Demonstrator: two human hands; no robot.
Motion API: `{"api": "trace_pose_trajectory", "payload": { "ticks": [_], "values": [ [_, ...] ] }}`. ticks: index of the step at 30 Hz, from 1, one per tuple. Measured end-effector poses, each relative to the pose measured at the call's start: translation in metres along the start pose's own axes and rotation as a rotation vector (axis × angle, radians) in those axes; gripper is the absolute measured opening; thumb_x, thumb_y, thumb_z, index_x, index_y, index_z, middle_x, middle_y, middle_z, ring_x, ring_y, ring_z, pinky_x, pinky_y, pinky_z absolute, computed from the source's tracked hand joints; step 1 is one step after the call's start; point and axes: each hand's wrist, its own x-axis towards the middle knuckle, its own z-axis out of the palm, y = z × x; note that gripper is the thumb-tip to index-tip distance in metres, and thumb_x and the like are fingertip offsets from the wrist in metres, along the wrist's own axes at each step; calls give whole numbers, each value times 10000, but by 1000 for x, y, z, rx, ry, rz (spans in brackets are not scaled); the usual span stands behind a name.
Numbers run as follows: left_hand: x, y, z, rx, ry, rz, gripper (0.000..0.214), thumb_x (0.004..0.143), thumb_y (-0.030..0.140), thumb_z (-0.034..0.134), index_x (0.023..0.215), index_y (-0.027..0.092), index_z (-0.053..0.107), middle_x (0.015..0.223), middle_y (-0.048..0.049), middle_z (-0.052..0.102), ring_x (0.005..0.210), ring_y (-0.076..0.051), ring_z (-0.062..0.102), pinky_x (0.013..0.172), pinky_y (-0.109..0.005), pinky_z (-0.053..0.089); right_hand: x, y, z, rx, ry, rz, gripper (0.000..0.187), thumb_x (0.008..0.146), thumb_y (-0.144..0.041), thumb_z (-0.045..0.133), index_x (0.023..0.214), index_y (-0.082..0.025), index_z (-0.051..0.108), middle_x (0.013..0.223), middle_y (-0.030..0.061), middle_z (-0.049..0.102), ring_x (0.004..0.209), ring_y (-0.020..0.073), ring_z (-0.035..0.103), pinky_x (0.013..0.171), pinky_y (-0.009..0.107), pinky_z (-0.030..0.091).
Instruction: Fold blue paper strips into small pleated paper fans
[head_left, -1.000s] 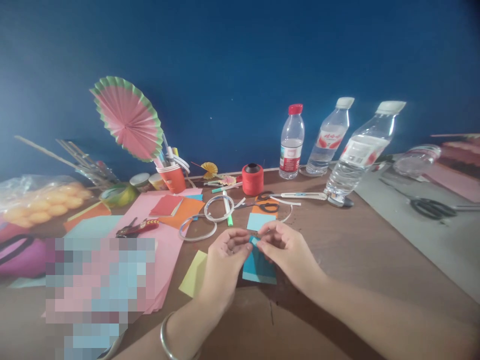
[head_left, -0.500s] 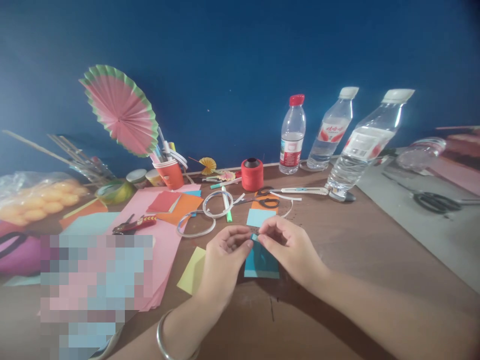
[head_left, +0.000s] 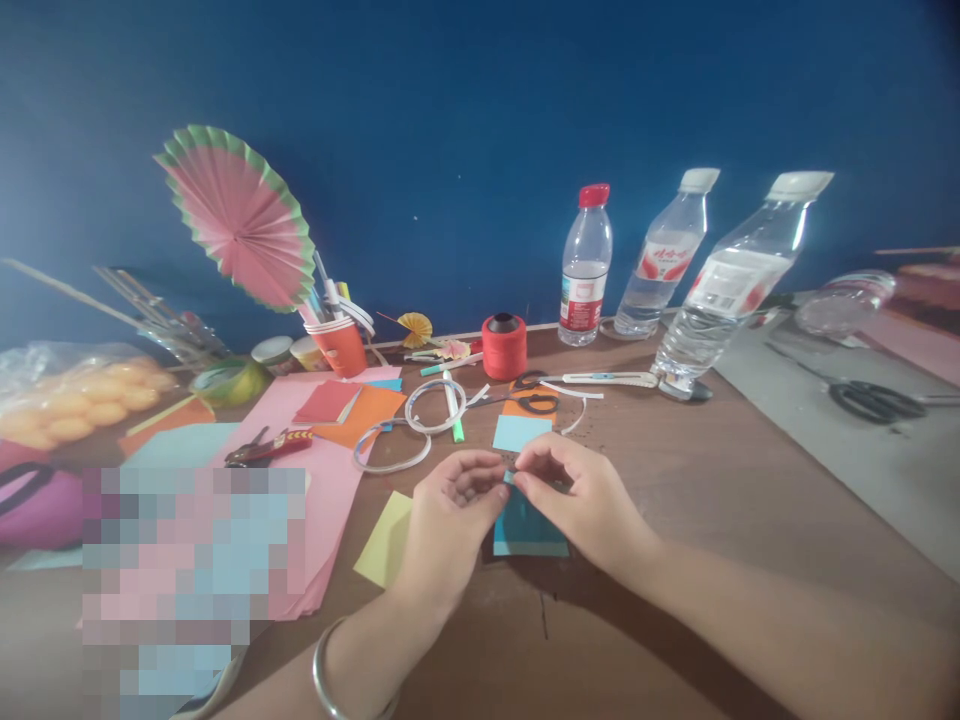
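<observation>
My left hand (head_left: 448,515) and my right hand (head_left: 581,495) meet over the brown table, fingertips pinched together on the upper edge of a teal paper square (head_left: 525,528). The lower part of the paper hangs just over the table between my wrists. A silver bangle (head_left: 334,668) circles my left wrist. A yellow paper square (head_left: 384,538) lies left of my left hand. A light blue paper square (head_left: 519,432) lies just beyond my fingers.
Behind my hands lie clear tape rings (head_left: 420,420), a green marker (head_left: 453,405), scissors (head_left: 529,402), a red thread spool (head_left: 504,346) and a box cutter (head_left: 607,380). Three water bottles (head_left: 585,265) stand at the back right. Pink paper sheets (head_left: 330,480), a paper fan (head_left: 234,215) and an orange cup (head_left: 339,345) fill the left.
My hands stay pinched on the teal paper. The paper has sunk slightly lower and turned a little between my fingers; the view has shifted slightly.
</observation>
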Motion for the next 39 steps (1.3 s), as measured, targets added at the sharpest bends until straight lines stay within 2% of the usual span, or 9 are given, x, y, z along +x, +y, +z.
{"api": "trace_pose_trajectory", "payload": {
  "ticks": [20,39],
  "values": [
    [-2,3,2,14,-22,6,227,634,153,662,849,168,590,812,-28,665,772,-123,601,730,-222,462,2,0,1,31,13,-34,33,731,-164,541,737,-197,535,644,-42,566,596,80,525,548,171,405],
    [-3,4,2,43,-22,11,212,635,159,661,839,170,603,835,-36,668,775,-133,607,711,-227,471,2,-1,0,28,16,6,32,726,-167,525,735,-195,538,652,-28,571,604,101,540,522,192,398]
  ]
}}
